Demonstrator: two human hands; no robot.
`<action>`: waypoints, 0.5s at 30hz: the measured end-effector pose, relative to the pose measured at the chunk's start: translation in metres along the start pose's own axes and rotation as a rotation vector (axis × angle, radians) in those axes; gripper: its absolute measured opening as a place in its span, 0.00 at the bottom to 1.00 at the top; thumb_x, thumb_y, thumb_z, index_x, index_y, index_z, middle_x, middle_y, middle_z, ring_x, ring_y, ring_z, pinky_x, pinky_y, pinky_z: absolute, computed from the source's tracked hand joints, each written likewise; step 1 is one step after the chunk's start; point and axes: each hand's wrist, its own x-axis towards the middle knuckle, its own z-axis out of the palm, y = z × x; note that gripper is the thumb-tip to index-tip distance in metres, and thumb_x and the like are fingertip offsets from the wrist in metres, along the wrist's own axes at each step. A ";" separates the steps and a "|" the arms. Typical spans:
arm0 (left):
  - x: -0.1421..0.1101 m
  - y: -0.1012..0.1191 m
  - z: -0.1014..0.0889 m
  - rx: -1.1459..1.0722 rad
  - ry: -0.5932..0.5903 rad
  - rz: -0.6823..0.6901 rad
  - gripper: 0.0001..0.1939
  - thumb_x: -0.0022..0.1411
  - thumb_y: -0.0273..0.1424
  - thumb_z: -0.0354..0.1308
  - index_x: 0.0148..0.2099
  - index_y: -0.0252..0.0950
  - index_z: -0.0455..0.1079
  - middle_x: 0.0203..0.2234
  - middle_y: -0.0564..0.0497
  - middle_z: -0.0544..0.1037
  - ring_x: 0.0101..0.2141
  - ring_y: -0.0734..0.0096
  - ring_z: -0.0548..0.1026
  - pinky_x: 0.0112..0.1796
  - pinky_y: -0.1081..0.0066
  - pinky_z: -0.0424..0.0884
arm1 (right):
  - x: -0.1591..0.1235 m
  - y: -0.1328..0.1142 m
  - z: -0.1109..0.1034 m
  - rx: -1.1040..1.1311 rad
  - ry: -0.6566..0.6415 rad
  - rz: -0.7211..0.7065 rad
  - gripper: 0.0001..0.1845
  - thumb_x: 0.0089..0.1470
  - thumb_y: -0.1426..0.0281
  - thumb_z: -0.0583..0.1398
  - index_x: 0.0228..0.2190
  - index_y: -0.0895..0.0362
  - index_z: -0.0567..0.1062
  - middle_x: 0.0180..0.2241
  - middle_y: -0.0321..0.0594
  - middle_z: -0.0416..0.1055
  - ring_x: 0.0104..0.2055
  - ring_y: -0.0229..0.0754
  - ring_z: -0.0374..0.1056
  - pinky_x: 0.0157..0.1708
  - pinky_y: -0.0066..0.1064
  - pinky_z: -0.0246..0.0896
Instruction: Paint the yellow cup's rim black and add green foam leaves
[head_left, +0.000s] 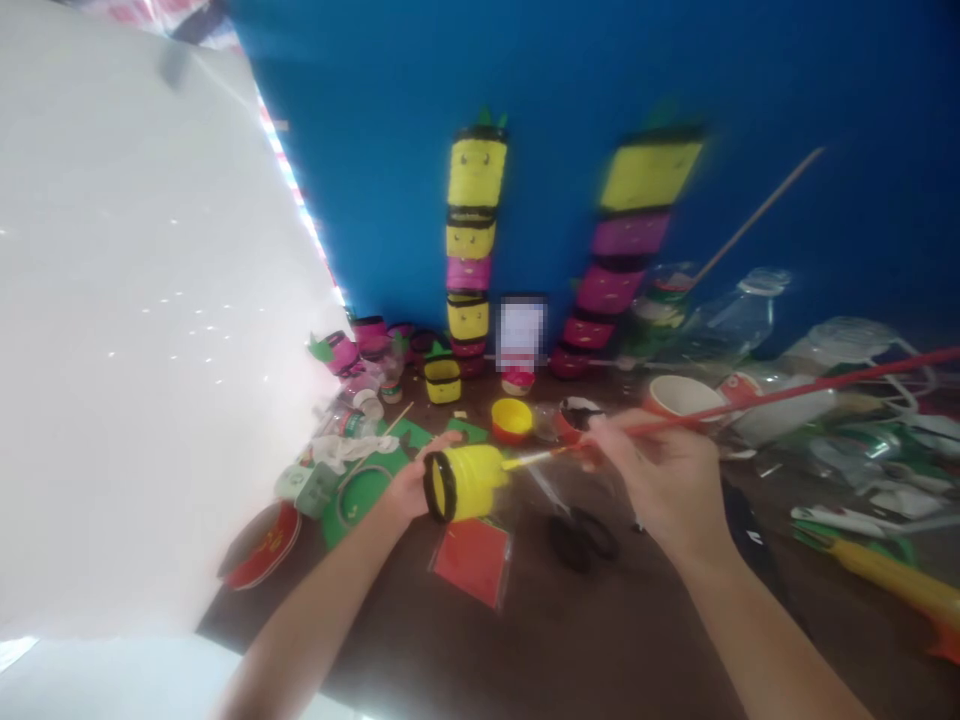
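Observation:
My left hand (409, 488) is closed around a yellow-painted cup (474, 482), apparently a cut bottle piece, with a black rim. The cup lies tilted on its side in the air, its rim facing left. In my right hand (664, 480) is a long red-handled paintbrush (814, 386), gripped near its lower part. Its yellow-coated bristles touch the cup's right end. Below the cup lie a red packet (474, 562) and black-handled scissors (581, 538). Just behind stands a small bowl (512, 420) that is yellow inside.
Stacks of painted yellow and magenta face pots (478, 175) stand against the blue wall (360, 150). Green sheets (367, 497) and a red round lid (264, 545) lie left. Clear plastic bottles (750, 310), a white cup (684, 397) and a yellow-handled tool (892, 578) crowd the right.

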 end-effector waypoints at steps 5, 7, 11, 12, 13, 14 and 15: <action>0.000 -0.001 0.001 -0.002 0.003 0.012 0.36 0.42 0.43 0.64 0.53 0.37 0.62 0.40 0.45 0.75 0.44 0.55 0.73 0.45 0.60 0.67 | 0.000 0.000 -0.001 -0.029 -0.017 -0.012 0.14 0.49 0.66 0.61 0.16 0.54 0.72 0.15 0.32 0.69 0.20 0.36 0.67 0.23 0.25 0.64; -0.001 -0.001 0.000 -0.005 0.008 0.015 0.35 0.42 0.43 0.65 0.52 0.36 0.63 0.41 0.44 0.75 0.44 0.55 0.73 0.44 0.60 0.68 | 0.000 -0.001 -0.001 -0.003 0.008 -0.009 0.13 0.50 0.66 0.60 0.16 0.54 0.73 0.16 0.32 0.69 0.20 0.35 0.67 0.22 0.25 0.64; 0.000 0.000 0.001 0.000 0.025 0.027 0.34 0.41 0.44 0.65 0.50 0.36 0.64 0.43 0.43 0.74 0.45 0.54 0.72 0.44 0.60 0.68 | 0.001 0.000 -0.001 -0.002 -0.026 0.010 0.12 0.50 0.65 0.60 0.18 0.54 0.73 0.16 0.32 0.70 0.20 0.36 0.68 0.23 0.26 0.65; 0.000 0.000 0.002 0.009 0.026 0.025 0.34 0.41 0.44 0.65 0.50 0.36 0.64 0.42 0.43 0.74 0.45 0.54 0.72 0.44 0.60 0.68 | 0.001 0.000 -0.001 -0.012 -0.034 0.001 0.13 0.50 0.65 0.60 0.17 0.54 0.73 0.16 0.32 0.70 0.20 0.36 0.68 0.23 0.26 0.65; 0.000 0.001 0.002 0.016 0.026 0.022 0.34 0.41 0.44 0.65 0.50 0.36 0.64 0.42 0.43 0.74 0.44 0.54 0.72 0.44 0.60 0.68 | 0.001 0.000 -0.001 -0.019 -0.032 -0.010 0.13 0.49 0.65 0.60 0.17 0.54 0.73 0.16 0.32 0.70 0.20 0.36 0.68 0.23 0.26 0.65; 0.000 0.001 0.003 0.022 0.024 0.018 0.34 0.41 0.44 0.65 0.50 0.36 0.64 0.42 0.43 0.74 0.44 0.55 0.72 0.44 0.60 0.68 | 0.002 0.000 -0.002 -0.019 -0.021 -0.018 0.13 0.49 0.65 0.60 0.17 0.54 0.73 0.16 0.32 0.70 0.20 0.36 0.68 0.23 0.26 0.65; 0.000 0.001 0.003 0.024 0.020 0.015 0.34 0.41 0.44 0.64 0.50 0.36 0.64 0.41 0.44 0.74 0.44 0.55 0.73 0.44 0.60 0.68 | 0.001 -0.001 -0.002 -0.014 -0.007 -0.020 0.13 0.49 0.64 0.60 0.17 0.54 0.73 0.16 0.32 0.70 0.20 0.36 0.68 0.23 0.26 0.65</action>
